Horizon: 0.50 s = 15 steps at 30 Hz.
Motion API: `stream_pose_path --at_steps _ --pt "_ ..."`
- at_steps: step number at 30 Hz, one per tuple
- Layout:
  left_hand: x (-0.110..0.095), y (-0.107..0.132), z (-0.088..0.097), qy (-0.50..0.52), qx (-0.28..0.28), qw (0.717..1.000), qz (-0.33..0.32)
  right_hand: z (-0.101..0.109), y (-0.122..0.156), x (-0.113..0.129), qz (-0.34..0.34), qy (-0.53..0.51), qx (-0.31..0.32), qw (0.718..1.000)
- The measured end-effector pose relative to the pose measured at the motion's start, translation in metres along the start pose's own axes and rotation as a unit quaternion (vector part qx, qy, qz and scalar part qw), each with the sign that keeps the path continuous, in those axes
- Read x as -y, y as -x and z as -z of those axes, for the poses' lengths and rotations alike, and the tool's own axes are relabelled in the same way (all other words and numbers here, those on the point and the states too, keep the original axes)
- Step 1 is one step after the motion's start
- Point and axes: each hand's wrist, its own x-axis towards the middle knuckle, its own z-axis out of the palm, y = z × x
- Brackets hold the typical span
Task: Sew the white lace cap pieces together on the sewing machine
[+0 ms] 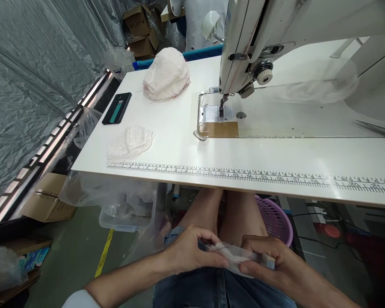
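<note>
Both my hands are low over my lap, below the table's front edge. My left hand pinches one end of a small white lace piece, and my right hand grips its other end, fingers curled round it. The lace stretches between them above my denim shorts. On the white sewing table lie a flat lace piece at the left and a heap of white fabric pieces further back. The sewing machine stands at the upper right, its needle over the metal plate.
A black phone lies on the table's left side. A printed ruler runs along the front edge. Under the table are a clear plastic bin with a bag, a purple basket, and cardboard boxes on the floor at left.
</note>
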Motion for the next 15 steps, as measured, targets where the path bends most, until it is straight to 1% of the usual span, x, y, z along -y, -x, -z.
stream_pose_path --at_steps 3,8,12,15 --pt "0.0010 -0.0008 -0.0029 0.011 -0.016 1.000 0.004 -0.0005 -0.0003 -0.0012 0.001 -0.004 -0.007 1.000" --pt "0.0006 0.0004 -0.0055 0.009 0.000 1.000 -0.006 0.0018 0.0024 -0.0020 0.000 -0.015 -0.003 1.000" --pt "0.0004 0.0006 -0.0063 -0.023 0.020 0.999 -0.011 0.0014 0.0043 -0.0026 0.002 0.001 0.024 1.000" --pt "-0.0008 0.0007 -0.0063 -0.073 0.026 0.997 -0.023 -0.0021 0.0021 -0.0002 0.009 0.026 0.009 1.000"
